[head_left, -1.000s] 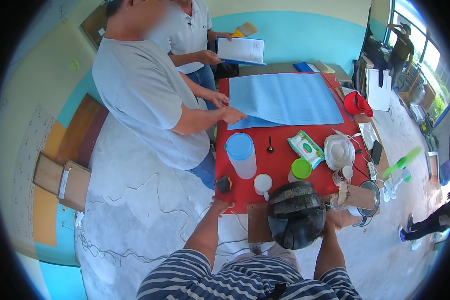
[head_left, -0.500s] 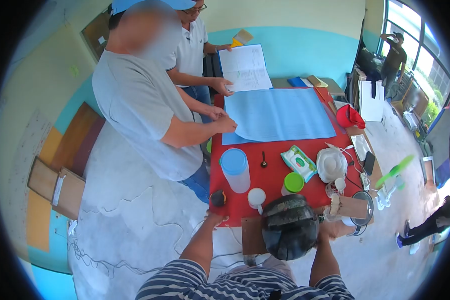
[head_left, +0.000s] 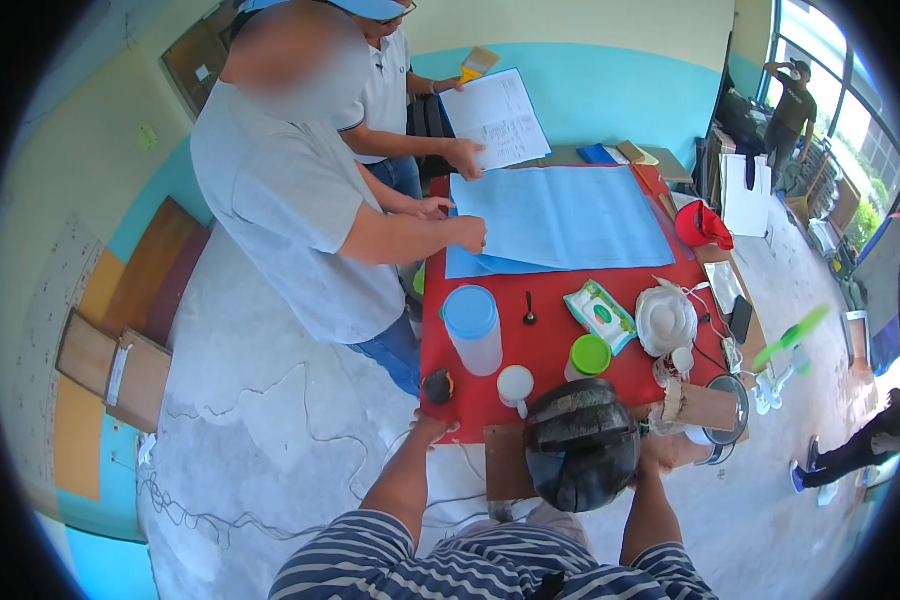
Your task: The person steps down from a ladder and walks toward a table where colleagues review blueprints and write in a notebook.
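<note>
My left hand (head_left: pixel 432 428) grips the near left corner of the red-covered table (head_left: pixel 390 398), beside a small black-and-orange round item (head_left: pixel 437 387). My right hand (head_left: pixel 656 464) is at the near right, against the side of a dark glossy round object (head_left: pixel 582 445) that looks like a helmet; its fingers are mostly hidden. Close by stand a white mug (head_left: pixel 515 385), a jar with a green lid (head_left: pixel 590 355) and a tall container with a blue lid (head_left: pixel 472 325). A brown board (head_left: pixel 508 468) shows left of the dark object.
Across the table, a person (head_left: pixel 280 220) handles a large blue sheet (head_left: pixel 570 220); another person holds an open notebook (head_left: pixel 500 120) and a brush (head_left: pixel 478 64). Wet wipes (head_left: pixel 600 316), a white dish (head_left: pixel 666 320) and a red cap (head_left: pixel 703 225) lie on the right. Cables (head_left: pixel 210 520) trail over the floor.
The person across has moved a hand right along the blue sheet, and its near left corner lies differently. The notebook has tilted and moved down slightly. My hands stay in place.
</note>
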### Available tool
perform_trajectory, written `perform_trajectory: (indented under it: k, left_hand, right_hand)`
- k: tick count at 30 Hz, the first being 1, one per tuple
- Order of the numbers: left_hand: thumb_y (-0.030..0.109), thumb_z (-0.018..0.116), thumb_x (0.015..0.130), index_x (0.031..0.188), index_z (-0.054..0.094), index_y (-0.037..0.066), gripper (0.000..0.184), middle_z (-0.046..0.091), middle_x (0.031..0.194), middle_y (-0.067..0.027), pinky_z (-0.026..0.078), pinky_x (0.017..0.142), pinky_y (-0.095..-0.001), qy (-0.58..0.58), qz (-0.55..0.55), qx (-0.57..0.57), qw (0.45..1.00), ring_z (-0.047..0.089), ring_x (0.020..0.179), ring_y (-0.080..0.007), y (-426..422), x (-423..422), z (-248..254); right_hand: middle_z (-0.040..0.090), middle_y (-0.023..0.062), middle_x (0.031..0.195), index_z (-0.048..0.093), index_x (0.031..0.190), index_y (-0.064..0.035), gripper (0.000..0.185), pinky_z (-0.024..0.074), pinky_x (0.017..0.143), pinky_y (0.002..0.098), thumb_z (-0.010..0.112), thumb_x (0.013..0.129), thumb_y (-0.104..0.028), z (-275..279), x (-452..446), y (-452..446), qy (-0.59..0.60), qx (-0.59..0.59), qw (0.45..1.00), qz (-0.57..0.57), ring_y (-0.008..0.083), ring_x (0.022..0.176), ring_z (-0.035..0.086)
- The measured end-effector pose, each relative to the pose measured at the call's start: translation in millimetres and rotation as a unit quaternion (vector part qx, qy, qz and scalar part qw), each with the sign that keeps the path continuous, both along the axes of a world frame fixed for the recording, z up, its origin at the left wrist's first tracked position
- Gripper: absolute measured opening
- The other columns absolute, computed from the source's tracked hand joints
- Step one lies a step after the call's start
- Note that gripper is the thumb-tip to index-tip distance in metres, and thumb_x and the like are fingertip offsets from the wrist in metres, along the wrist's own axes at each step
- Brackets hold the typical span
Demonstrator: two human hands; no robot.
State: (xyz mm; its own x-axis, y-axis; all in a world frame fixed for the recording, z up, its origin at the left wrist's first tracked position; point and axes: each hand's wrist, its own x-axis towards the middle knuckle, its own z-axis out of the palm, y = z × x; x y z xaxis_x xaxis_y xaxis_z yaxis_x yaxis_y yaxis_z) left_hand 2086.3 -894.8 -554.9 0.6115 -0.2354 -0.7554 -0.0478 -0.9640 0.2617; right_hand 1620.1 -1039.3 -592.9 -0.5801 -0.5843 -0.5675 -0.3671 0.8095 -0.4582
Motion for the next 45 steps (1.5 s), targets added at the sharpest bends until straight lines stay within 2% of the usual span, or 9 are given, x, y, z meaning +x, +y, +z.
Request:
perform_trajectory:
  k: [4,10,13,15,17,21,25,34,45]
  left_hand:
    - [0.042,0.076,0.056,0.132,0.005,0.007,0.109,0.023,0.131,-0.0184,0.052,0.066,-0.0352,-0.017,0.006,0.003,1.0,0.041,0.11,-0.0303,-0.2,1.0,-6.8]
    - [0.041,0.076,0.056,0.133,0.004,0.008,0.111,0.024,0.13,-0.0183,0.051,0.071,-0.0369,-0.014,0.012,-0.015,1.0,0.041,0.109,-0.0332,0.2,-5.9,1.5]
    - [0.044,0.073,0.059,0.132,0.011,0.006,0.104,0.024,0.129,-0.0188,0.045,0.082,-0.0415,-0.052,-0.038,-0.049,0.997,0.041,0.109,-0.0358,5.6,-13.7,7.7]
    - [0.046,0.07,0.061,0.131,0.017,0.005,0.098,0.025,0.128,-0.02,0.04,0.088,-0.0437,-0.096,-0.078,-0.074,0.99,0.04,0.109,-0.0373,7.7,-21.1,12.4]
    - [0.049,0.067,0.063,0.13,0.022,0.005,0.093,0.027,0.127,-0.0219,0.035,0.093,-0.0449,-0.143,-0.102,-0.094,0.98,0.04,0.11,-0.0384,19.9,-30.5,9.5]
    - [0.051,0.065,0.064,0.13,0.022,0.005,0.092,0.031,0.123,-0.0252,0.035,0.092,-0.0436,-0.214,-0.01,-0.14,0.967,0.038,0.112,-0.0393,51.0,-62.4,15.5]
    - [0.05,0.066,0.064,0.13,0.023,0.004,0.091,0.033,0.122,-0.0258,0.035,0.092,-0.0429,-0.266,0.018,-0.127,0.956,0.039,0.112,-0.0396,94.2,-92.4,5.0]
    - [0.047,0.066,0.066,0.129,0.022,0.004,0.088,0.03,0.125,-0.0266,0.035,0.093,-0.0429,-0.235,0.118,-0.033,0.964,0.038,0.112,-0.0401,161.6,-153.3,0.9]
    - [0.047,0.065,0.067,0.13,0.021,0.004,0.088,0.03,0.124,-0.0278,0.035,0.093,-0.0426,-0.239,0.12,-0.056,0.962,0.039,0.112,-0.0406,150.8,-211.5,-9.4]
  right_hand:
    - [0.055,0.006,0.085,0.049,0.104,-0.0114,0.034,0.0459,0.061,0.0379,0.052,0.079,-0.034,-22.0,-15.0,2.7,-0.178,-0.024,0.983,-0.029,0.0207,0.079,0.054]
    - [0.054,0.0059,0.084,0.048,0.105,-0.0111,0.034,0.0457,0.061,0.0379,0.051,0.08,-0.034,-56.7,-19.8,27.2,-0.486,-0.064,0.871,-0.033,0.0204,0.078,0.054]
    - [0.052,0.0104,0.095,0.042,0.113,-0.004,0.05,0.0477,0.064,0.038,0.055,0.077,-0.036,-56.1,-16.4,29.7,-0.485,-0.117,0.866,0.033,0.0214,0.082,0.055]
    - [0.048,0.0133,0.106,0.033,0.12,-0.0006,0.065,0.0486,0.067,0.0369,0.058,0.074,-0.039,10.0,19.1,33.3,-0.172,-0.01,0.983,-0.064,0.0228,0.085,0.055]
    - [0.042,0.0149,0.114,0.026,0.126,-0.0017,0.077,0.0489,0.069,0.0374,0.061,0.071,-0.043,32.1,20.7,32.0,-0.021,0.055,0.991,-0.12,0.0247,0.088,0.054]
    - [0.036,0.0141,0.122,0.021,0.131,-0.0159,0.08,0.0466,0.073,0.0444,0.061,0.069,-0.048,-58.0,-24.4,27.2,-0.223,0.088,0.97,-0.049,0.03,0.098,0.048]
    - [0.035,0.0109,0.124,0.025,0.128,-0.0277,0.068,0.042,0.077,0.0521,0.059,0.073,-0.046,-39.8,-39.1,27.5,-0.343,0.138,0.928,0.055,0.0354,0.103,0.043]
    - [0.021,0.0148,0.136,0.023,0.13,-0.0153,0.074,0.0369,0.088,0.0527,0.062,0.073,-0.041,61.7,-44.7,25.4,-0.277,0.295,0.909,0.099,0.0356,0.114,0.038]
    - [0.038,0.0177,0.121,0.033,0.122,-0.0085,0.059,0.0396,0.083,0.0506,0.06,0.076,-0.033,55.4,-86.7,-8.9,-0.326,0.288,0.88,0.191,0.034,0.103,0.046]
